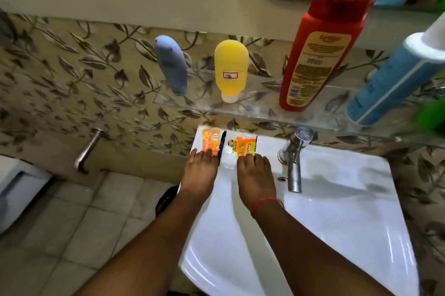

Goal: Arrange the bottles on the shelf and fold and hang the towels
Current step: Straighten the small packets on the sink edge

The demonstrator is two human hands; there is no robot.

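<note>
1. Bottles are all lined up on the glass shelf (265, 112) above the sink (337, 187): grey-blue bottle (171, 67), yellow bottle (230, 69), red bottle (325, 42), blue bottle (395, 79).
2. Left hand (201, 170) lies flat, grip released, fingertips on the small orange packets (212, 141) at the sink's back left corner.
3. Right hand (255, 173) is the same, fingers straight, resting on the orange and yellow packet (243, 146) just left of the tap (295, 158).
4. No towels in view.
</note>
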